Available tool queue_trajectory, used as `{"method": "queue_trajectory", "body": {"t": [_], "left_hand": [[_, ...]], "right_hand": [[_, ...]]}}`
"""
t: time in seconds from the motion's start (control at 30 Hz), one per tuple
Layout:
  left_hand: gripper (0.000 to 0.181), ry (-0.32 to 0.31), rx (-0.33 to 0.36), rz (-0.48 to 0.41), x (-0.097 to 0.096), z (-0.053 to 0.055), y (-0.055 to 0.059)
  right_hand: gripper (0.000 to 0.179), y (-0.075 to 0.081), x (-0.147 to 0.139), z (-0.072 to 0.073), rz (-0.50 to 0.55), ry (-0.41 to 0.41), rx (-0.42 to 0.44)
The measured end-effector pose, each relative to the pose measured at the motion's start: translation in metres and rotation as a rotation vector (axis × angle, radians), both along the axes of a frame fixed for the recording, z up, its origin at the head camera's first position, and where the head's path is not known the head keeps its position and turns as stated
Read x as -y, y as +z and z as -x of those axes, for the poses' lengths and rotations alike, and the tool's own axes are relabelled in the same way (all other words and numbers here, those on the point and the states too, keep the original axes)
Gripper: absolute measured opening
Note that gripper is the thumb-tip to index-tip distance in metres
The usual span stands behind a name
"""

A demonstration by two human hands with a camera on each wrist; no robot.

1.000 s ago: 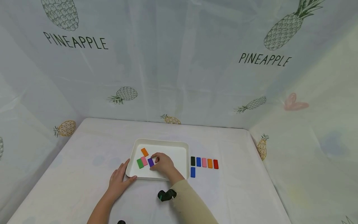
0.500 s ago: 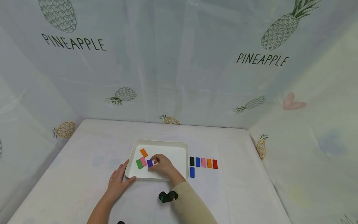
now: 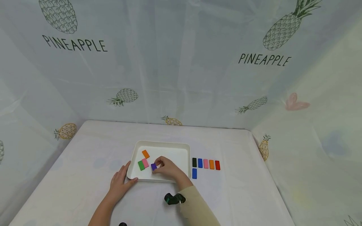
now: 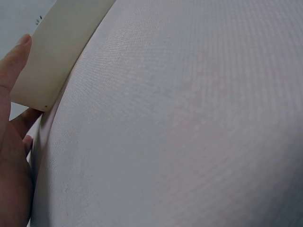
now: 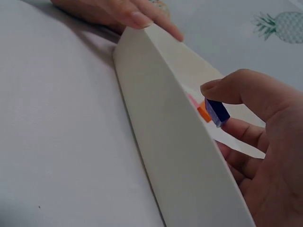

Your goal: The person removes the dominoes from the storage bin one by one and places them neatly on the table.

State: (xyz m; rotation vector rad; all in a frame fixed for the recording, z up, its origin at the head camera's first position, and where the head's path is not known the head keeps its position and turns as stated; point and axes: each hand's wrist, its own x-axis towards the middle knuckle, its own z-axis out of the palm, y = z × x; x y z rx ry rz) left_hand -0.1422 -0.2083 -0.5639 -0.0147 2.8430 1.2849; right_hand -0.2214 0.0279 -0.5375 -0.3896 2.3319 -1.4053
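My right hand point(image 3: 169, 169) reaches over the white tray point(image 3: 164, 142) and pinches a purple block point(image 3: 154, 166) between thumb and fingertips. The right wrist view shows this block point(image 5: 217, 112) tilted, above the level of the tray floor. Left of it in the tray, a pink block point(image 3: 145, 162) touches a green block point(image 3: 141, 165), and an orange block point(image 3: 145, 153) lies behind them. At the tray's front left corner rests my left hand point(image 3: 118, 183), thumb along the front rim and fingers stretched along the left side. Its thumb point(image 4: 18, 56) lies against the tray wall in the left wrist view.
Right of the tray, a row on the table point(image 3: 240, 188) holds a black block point(image 3: 194, 162), a blue block point(image 3: 200, 163), a pink block point(image 3: 205, 164), an orange block point(image 3: 211, 164) and a red block point(image 3: 217, 165). A second blue block point(image 3: 194, 173) lies in front of the black one.
My right hand has drawn slightly to the right with the purple block, which now sits farther from the pink one and looks turned. My left hand has stayed at the tray corner.
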Motion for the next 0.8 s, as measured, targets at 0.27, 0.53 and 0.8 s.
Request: {"method": "queue_trajectory", "body": {"t": [0.27,0.53,0.8], "left_hand": [[0.089,-0.004,0.003,-0.008,0.0,0.0,0.001],[0.091,0.0,0.004,-0.005,0.001,0.001,-0.003],[0.09,0.002,-0.023,-0.002,0.001,0.002,-0.006]], "right_hand": [[0.035,0.007,-0.016,-0.006,0.044,0.025,0.045],[0.04,0.01,-0.028,-0.018,0.014,0.038,-0.05],[0.042,0.026,-0.045,-0.037,-0.002,0.0,-0.137]]}}
